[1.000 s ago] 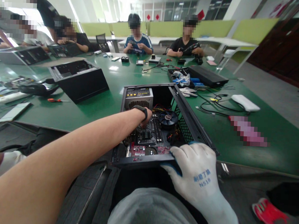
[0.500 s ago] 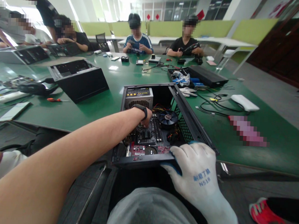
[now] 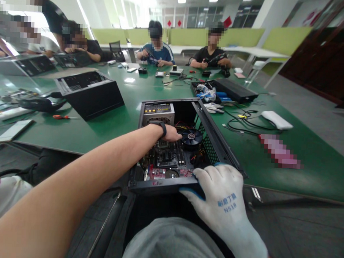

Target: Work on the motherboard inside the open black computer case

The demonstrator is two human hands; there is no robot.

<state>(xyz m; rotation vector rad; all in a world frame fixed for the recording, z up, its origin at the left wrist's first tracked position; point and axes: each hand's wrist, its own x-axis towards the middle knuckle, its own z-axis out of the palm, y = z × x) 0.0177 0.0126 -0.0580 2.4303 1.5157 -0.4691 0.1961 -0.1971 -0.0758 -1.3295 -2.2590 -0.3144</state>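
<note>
An open black computer case [image 3: 163,186] lies in front of me with its inside showing. My bare left hand [image 3: 171,133], a dark band on its wrist, reaches into it. Its fingertips are at the left edge of a round black cooling fan [image 3: 191,137]; whether they grip it is hidden. Below the hand lies the motherboard [image 3: 167,157], with a red circuit board [image 3: 158,173] nearer to me. A power supply [image 3: 159,112] sits in the far left corner. My right hand [image 3: 222,196], in a white work glove, is closed over the case's near right edge.
Left of the case, another black case [image 3: 96,99] rests tilted on the green table [image 3: 126,131], near an orange-handled screwdriver [image 3: 58,117]. To the right are cables [image 3: 240,122], a white pouch-like item [image 3: 276,120] and a tray with gloves [image 3: 206,93]. Several people sit across the table.
My left hand has moved from low over the motherboard, up and right to the fan's edge, its fingers now pointing right. The gloved right hand keeps its hold on the case edge.
</note>
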